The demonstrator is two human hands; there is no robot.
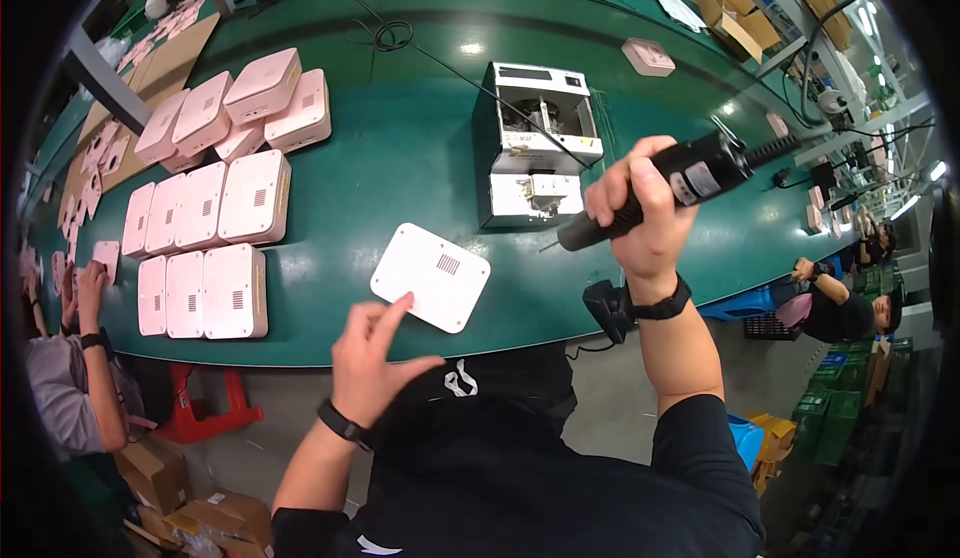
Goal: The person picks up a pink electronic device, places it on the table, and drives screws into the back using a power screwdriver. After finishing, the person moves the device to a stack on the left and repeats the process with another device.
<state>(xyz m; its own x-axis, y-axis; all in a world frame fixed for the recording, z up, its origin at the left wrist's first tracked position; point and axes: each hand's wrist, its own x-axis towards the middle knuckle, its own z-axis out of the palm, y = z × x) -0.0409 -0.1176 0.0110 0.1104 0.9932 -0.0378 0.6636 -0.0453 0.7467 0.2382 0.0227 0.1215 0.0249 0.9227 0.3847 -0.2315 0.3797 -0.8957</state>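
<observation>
A flat white plastic box [418, 270] with rounded corners, a small slotted vent and corner holes lies on the green table in front of me. My left hand [368, 360] is at its near left edge, index fingertip on the box, thumb stretched out to the side. To the right of the box, my right hand [648, 213] grips a black electric screwdriver [705, 170], raised above the table with its thin bit slanting down to the left. Beyond the box stands a black-and-white screw feeder [508, 196] with an open top.
Several similar boxes [252, 198] stand in rows and a pile on the left. Another pale box [648, 57] lies at the far right. A black cable [450, 66] crosses the table. Co-workers' hands [90, 293] are at the left end; another person [845, 303] sits at the right.
</observation>
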